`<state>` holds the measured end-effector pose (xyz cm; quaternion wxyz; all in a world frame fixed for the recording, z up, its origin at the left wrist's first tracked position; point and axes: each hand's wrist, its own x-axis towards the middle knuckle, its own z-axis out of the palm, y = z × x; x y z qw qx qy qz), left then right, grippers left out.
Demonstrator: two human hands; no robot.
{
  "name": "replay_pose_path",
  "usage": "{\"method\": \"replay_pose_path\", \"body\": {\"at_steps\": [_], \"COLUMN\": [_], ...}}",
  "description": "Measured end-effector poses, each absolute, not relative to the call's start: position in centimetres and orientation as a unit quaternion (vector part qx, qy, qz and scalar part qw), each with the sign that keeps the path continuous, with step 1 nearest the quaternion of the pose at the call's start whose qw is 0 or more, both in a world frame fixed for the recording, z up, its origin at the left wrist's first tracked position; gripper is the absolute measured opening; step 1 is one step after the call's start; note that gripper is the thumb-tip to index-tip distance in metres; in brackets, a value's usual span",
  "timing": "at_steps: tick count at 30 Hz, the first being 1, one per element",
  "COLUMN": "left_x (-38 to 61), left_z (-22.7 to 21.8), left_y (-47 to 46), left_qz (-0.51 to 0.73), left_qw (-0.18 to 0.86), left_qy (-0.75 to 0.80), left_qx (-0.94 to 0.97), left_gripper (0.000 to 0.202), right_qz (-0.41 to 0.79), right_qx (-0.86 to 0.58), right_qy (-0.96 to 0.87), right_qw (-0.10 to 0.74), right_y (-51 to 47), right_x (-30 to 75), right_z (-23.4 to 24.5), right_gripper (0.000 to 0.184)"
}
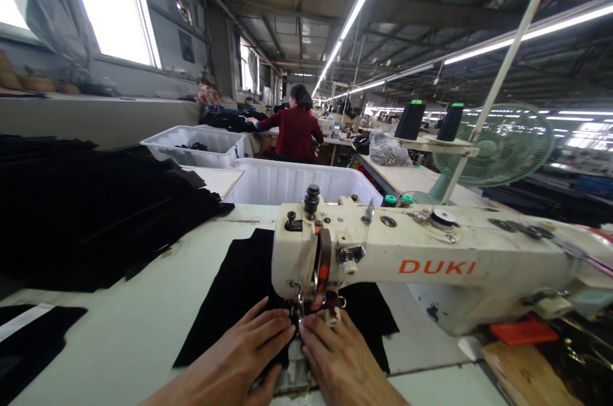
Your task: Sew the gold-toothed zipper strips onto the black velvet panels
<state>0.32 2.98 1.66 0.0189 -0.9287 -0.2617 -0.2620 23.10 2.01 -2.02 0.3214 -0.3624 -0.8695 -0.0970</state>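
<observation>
A piece of black fabric [230, 291] lies flat on the sewing machine's bed, spreading out on both sides of the needle area. My left hand [244, 345] rests on it just left of the presser foot [299, 313], fingers stretched forward and thumb apart. On the other side, my right hand [338, 348] lies with extended fingers close against the foot, touching the fabric. The white sewing machine [373, 253], marked DUKI, stands over the cloth. Its head hides the fabric's middle, and the needle tip cannot be made out.
A tall stack of black fabric pieces [96, 214] sits at left, with another black piece [38, 342] nearer. White plastic bins [306, 179] stand behind the machine. Thread cones [410, 120] and a green fan [493, 144] are at right. A person in dark red [294, 131] works ahead.
</observation>
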Motion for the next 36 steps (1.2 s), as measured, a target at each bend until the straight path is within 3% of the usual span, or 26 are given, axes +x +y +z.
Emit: {"method": "replay_pose_path", "body": {"at_steps": [5, 9, 18, 22, 29, 36], "left_x": [0.3, 0.2, 0.2, -0.4, 0.2, 0.4], "left_z": [1.8, 1.5, -0.1, -1.1, 0.2, 1.4], "left_y": [3.2, 3.8, 5.0, 4.7, 4.5, 4.3], "left_qz": [-0.263, -0.256, -0.284, -0.257, -0.277, -0.228], "left_qw": [0.046, 0.035, -0.101, -0.073, 0.004, 0.047], "left_qy": [-0.249, -0.247, -0.316, -0.332, -0.261, -0.242], "left_qx": [-0.931, -0.934, -0.9, -0.904, -0.925, -0.942], "left_gripper": [0.057, 0.048, 0.023, 0.046, 0.033, 0.042], "right_qz": [-0.082, -0.079, -0.083, -0.084, -0.085, -0.075], "right_qx": [-0.379, -0.395, -0.392, -0.398, -0.389, -0.365], "right_qy": [-0.883, -0.87, -0.865, -0.86, -0.864, -0.876], "right_qw": [0.265, 0.284, 0.302, 0.308, 0.307, 0.305], "right_y": [2.9, 3.9, 4.3, 4.5, 4.3, 3.6], "right_x": [23.0, 22.7, 22.4, 22.5, 22.5, 22.8], "right_z": [-0.8, -0.6, -1.6, -2.1, -2.1, -1.5], "right_gripper": [0.024, 0.012, 0.013, 0.011, 0.012, 0.013]}}
